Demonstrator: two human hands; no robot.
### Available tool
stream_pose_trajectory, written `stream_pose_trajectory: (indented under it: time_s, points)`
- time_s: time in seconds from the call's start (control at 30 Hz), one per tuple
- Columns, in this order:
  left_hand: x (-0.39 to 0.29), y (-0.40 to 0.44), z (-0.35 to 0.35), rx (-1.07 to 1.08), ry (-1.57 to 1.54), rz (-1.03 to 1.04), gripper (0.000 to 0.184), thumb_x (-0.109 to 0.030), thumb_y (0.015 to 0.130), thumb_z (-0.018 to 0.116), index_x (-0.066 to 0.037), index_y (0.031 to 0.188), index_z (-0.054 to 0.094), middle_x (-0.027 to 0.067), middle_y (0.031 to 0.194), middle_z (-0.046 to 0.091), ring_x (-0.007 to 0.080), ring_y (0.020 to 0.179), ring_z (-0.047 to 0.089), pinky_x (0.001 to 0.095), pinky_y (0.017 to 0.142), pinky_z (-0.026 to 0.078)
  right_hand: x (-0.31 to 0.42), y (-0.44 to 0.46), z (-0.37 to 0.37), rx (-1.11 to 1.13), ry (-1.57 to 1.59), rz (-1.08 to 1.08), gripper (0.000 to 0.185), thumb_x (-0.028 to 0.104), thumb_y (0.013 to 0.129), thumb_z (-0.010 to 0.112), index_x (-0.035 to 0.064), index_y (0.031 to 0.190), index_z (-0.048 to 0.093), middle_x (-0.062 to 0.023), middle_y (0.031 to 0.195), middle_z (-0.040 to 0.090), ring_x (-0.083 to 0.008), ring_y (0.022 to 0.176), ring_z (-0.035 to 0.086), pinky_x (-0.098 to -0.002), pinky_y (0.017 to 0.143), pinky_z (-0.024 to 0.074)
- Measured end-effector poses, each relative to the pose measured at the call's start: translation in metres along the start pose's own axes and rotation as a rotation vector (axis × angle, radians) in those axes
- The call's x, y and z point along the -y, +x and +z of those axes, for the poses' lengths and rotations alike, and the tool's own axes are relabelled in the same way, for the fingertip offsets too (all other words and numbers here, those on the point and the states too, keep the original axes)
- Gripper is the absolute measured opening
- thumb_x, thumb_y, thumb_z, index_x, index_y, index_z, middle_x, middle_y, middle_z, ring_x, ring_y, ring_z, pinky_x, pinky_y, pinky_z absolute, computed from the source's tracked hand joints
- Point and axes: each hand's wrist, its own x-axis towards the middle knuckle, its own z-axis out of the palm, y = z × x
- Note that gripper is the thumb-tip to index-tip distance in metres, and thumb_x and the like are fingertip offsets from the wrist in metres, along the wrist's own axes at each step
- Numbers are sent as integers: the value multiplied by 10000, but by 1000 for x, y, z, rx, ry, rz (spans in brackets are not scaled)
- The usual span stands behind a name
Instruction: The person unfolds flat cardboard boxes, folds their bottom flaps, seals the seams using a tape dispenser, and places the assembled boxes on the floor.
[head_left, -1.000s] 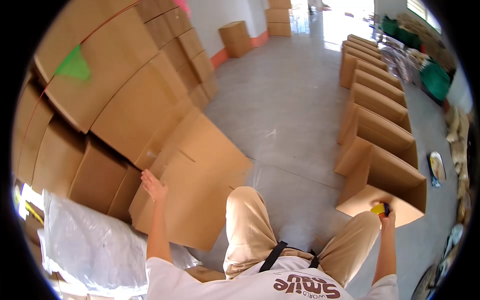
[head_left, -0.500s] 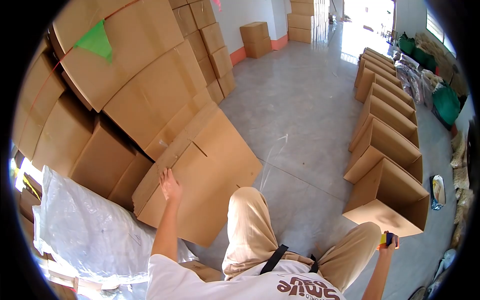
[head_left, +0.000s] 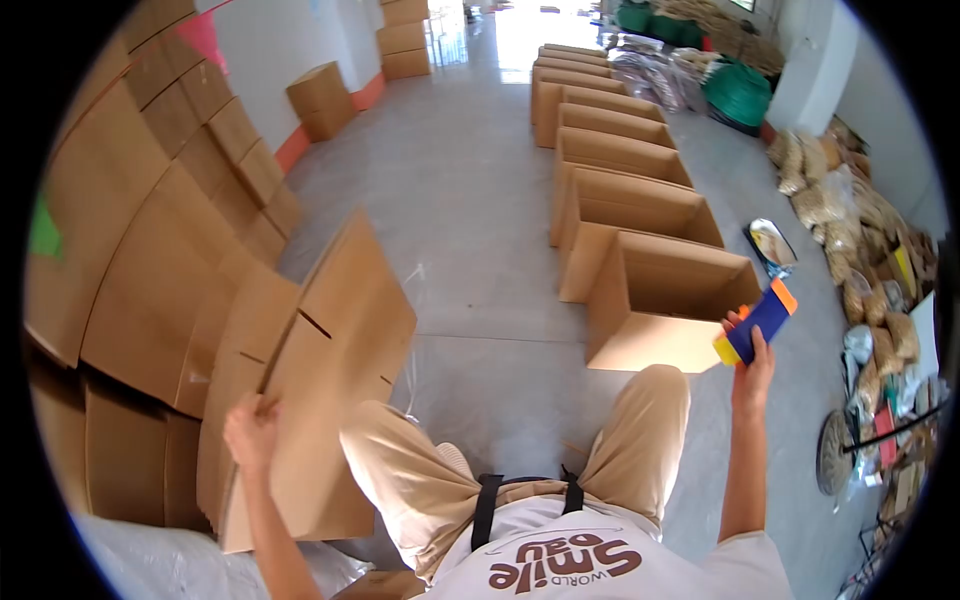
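Note:
My left hand (head_left: 252, 432) is closed on the edge of a flattened cardboard box (head_left: 330, 400), which stands tilted beside my left knee. Another flat cardboard piece (head_left: 232, 370) lies just behind it, against the stack. In my right hand (head_left: 755, 365) is a blue tool with orange and yellow ends, which looks like a tape dispenser (head_left: 762, 322). It is held up near the right corner of the closest open carton (head_left: 655, 335). That carton stands upright with its top open, at the front of a row.
Several more open cartons (head_left: 640, 205) run away from me in line. Stacked boxes (head_left: 150, 290) rise on the left, above clear plastic wrapping (head_left: 190, 565). A small tray-like container (head_left: 770, 245), a fan-like round object (head_left: 832, 453) and filled bags (head_left: 815, 205) lie on the right.
The view has swung right. My left hand has gone from lying flat on the flattened box to gripping its edge, and the box is tilted up more. My right hand has raised the dispenser.

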Motion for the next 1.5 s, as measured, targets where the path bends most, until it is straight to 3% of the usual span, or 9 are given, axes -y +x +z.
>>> stream_pose_trajectory:
  time_s: [0.2,0.43,0.7,0.77,0.83,0.9,1.07,1.37,1.5]
  points:
    - [-78,51,-58,-25,-697,514,169,86,639,689,63,745,560,163,792,563,352,661,550,371,551,420,33,-24,53,111,-71,-149,359,194,903,496,-62,1154,483,-180,954,647,-257,891,645,-340,837,504]
    - [-158,58,-47,189,-362,983,173,-83,658,721,23,715,596,95,750,555,291,743,552,359,788,442,45,-38,93,254,-197,-244,315,179,913,483,-28,1148,446,-143,855,635,-212,791,631,-302,736,501]
    - [-166,64,30,434,-426,1078,128,-107,651,728,-41,714,638,15,855,599,219,946,533,424,1028,302,41,-42,81,281,-354,-59,283,136,863,548,-16,1087,468,-102,766,604,-160,677,598,-289,663,489]
    - [-178,59,44,459,-438,1118,128,-113,645,734,-55,711,641,-2,892,612,205,985,527,464,1069,269,24,-39,72,544,-478,101,361,128,819,633,-6,1111,471,-91,791,607,-141,661,592,-279,662,488]
    - [-189,50,56,380,-355,1170,119,-119,656,729,-66,726,648,-3,929,611,206,1040,504,490,1090,224,21,-50,82,713,-566,289,570,223,750,737,-8,1193,463,-121,917,597,-168,791,601,-304,724,482]
    - [-190,44,90,382,-368,1161,104,-108,667,719,-76,739,651,-6,989,596,214,1062,494,506,1102,182,-9,-67,91,847,-794,-133,680,327,672,799,-31,1149,472,-161,970,577,-237,892,588,-356,792,467]
    - [-189,42,99,475,-463,1012,88,-70,662,712,-106,739,687,14,1227,534,253,1210,420,494,1100,174,-30,-99,111,1040,-959,268,942,597,579,763,-120,1101,444,-232,1038,541,-318,1039,534,-370,872,426]
    - [-156,8,78,436,-438,928,178,-14,662,687,-147,776,715,37,1483,287,338,1387,155,549,1098,112,-41,-96,108,1124,-669,255,875,496,590,805,-34,1193,461,-170,1066,557,-275,1000,542,-351,873,427]
    - [-140,-4,66,437,-467,910,172,6,656,688,-127,764,699,36,1495,261,353,1397,109,556,1094,111,-33,-100,107,934,-863,136,703,438,642,781,-43,1062,488,-206,963,593,-327,936,584,-390,805,453]
